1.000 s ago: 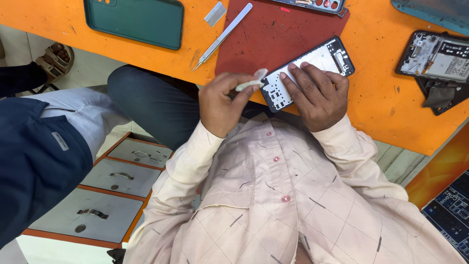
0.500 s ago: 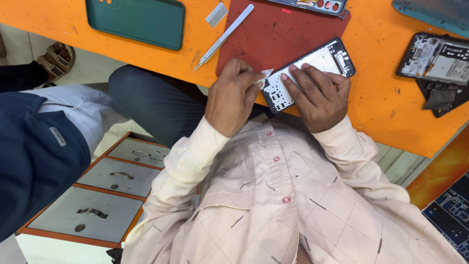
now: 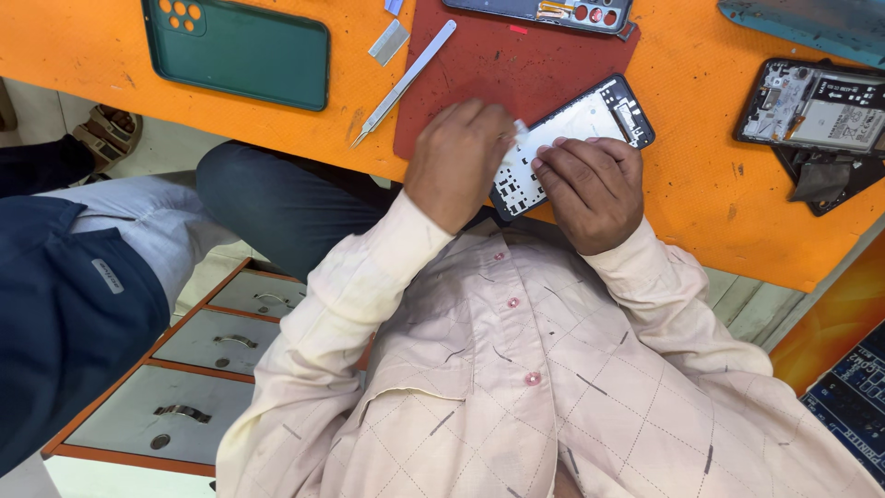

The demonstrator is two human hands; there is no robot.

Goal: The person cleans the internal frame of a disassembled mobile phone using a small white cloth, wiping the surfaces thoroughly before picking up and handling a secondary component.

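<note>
Left hand grip: the left hand (image 3: 458, 161) is curled closed around a small white strip (image 3: 519, 132), pinched at the fingertips; the back of the hand hides how the fingers sit on it.
Right hand grip: the right hand (image 3: 590, 189) lies flat, fingers spread and pressing down on the near half of the phone frame (image 3: 576, 138); it clasps nothing, it only pins.
Thing in hand: the phone frame is an opened handset shell, pale inside with a dark rim, lying slantwise on the red mat (image 3: 516, 69), its near corner at the edge of the orange table (image 3: 701, 198).
Contact: the strip meets the frame just beside the right fingertips, at the frame's left edge.
Doing it well: probably best to keep the pinning hand close to the working point so the shell cannot pivot, and to work the strip low and flat along the edge.
Risk: the frame's near corner sits by the table edge, so a hard push toward the body could slide it off.
Just beyond the left hand: metal tweezers (image 3: 406, 83) lie on the mat's left border.
Farther left: a green phone back cover (image 3: 240, 48).
Farther right: another opened phone (image 3: 816, 106), well apart.
</note>
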